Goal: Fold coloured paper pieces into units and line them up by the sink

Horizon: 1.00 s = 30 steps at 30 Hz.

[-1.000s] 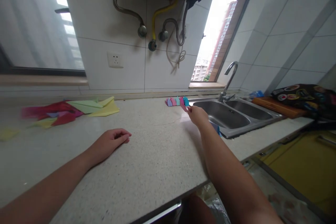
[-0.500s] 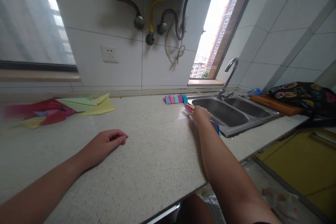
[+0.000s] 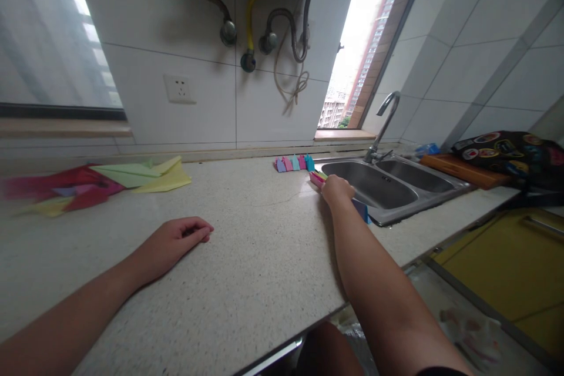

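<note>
My right hand (image 3: 338, 191) reaches far across the speckled countertop (image 3: 264, 247) to the left edge of the sink. Its fingers are closed over a small stack of coloured paper (image 3: 318, 178), pink and yellow-green, lying flat by the sink rim. Just beyond stands a row of small folded paper pieces (image 3: 294, 163) in purple, pink and blue. My left hand (image 3: 176, 242) rests palm down on the counter with its fingers loosely curled, holding nothing.
A steel double sink (image 3: 388, 185) with a tap (image 3: 384, 123) lies to the right. Loose coloured sheets (image 3: 106, 183) lie at the far left. A patterned bag (image 3: 511, 155) on a wooden board sits at the right. Pipes and a socket (image 3: 180, 89) are on the wall.
My right hand, which held a small pink piece near the folded row, has come down onto the paper stack beside the sink. My left hand has stayed put.
</note>
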Available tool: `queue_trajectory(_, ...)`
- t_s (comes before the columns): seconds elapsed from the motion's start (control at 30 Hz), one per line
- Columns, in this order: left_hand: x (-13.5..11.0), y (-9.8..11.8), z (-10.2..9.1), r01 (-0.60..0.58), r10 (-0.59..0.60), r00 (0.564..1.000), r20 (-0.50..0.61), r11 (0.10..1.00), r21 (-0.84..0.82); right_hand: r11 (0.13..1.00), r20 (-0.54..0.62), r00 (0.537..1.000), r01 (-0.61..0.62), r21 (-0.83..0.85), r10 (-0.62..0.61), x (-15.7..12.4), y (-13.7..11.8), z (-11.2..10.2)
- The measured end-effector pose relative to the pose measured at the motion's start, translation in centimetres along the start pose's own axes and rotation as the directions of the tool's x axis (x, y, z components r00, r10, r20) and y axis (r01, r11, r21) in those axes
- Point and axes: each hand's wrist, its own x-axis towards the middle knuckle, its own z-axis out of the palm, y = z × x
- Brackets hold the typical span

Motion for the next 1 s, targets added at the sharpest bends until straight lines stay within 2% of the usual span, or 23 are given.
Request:
queue_trajectory(0.33, 0.1, -0.3, 0.1, -0.016, 0.016, 1.0, -0.009, 1.0, 0.0, 1.0, 0.008, 1.0, -0.001, 0.014, 0.001, -0.4, -0.1, -0.2)
queue_trajectory(0.6, 0.1, -0.2, 0.1, -0.019, 0.019, 1.0, -0.019, 1.0, 0.017, 1.0, -0.025, 0.999, 0.02, 0.022, -0.02, -1.2, -0.2, -1.7)
queue_trajectory(0.67, 0.1, -0.1, 0.0, -0.021, 0.022, 1.0, -0.019, 1.0, 0.021, 0.998, -0.072, 0.996, 0.056, 0.021, -0.054, -2.0, -0.9, -2.2)
queue_trajectory(0.73, 0.1, 0.0, 0.0, -0.022, 0.022, 1.0, -0.018, 1.0, 0.022, 0.988, -0.132, 0.98, 0.154, 0.014, -0.151, -3.5, -2.3, -2.7)
queue_trajectory(0.8, 0.1, 0.1, 0.1, -0.02, 0.02, 1.0, -0.017, 1.0, 0.02, 0.945, -0.165, 0.933, 0.326, 0.017, -0.319, -5.5, -4.2, -3.0)
queue_trajectory(0.83, 0.1, 0.1, 0.1, -0.018, 0.019, 1.0, -0.016, 1.0, 0.018, 0.9, -0.167, 0.889, 0.436, 0.023, -0.426, -6.6, -5.4, -3.1)
queue_trajectory(0.93, 0.0, 0.3, 0.1, -0.024, 0.024, 1.0, -0.008, 1.0, 0.012, 0.702, -0.13, 0.702, 0.71, 0.054, -0.7, -10.2, -8.8, -3.6)
queue_trajectory(1.0, -0.1, 0.4, 0.1, -0.026, 0.026, 1.0, -0.008, 1.0, 0.013, 0.593, -0.105, 0.599, 0.801, 0.085, -0.794, -12.4, -10.9, -4.2)
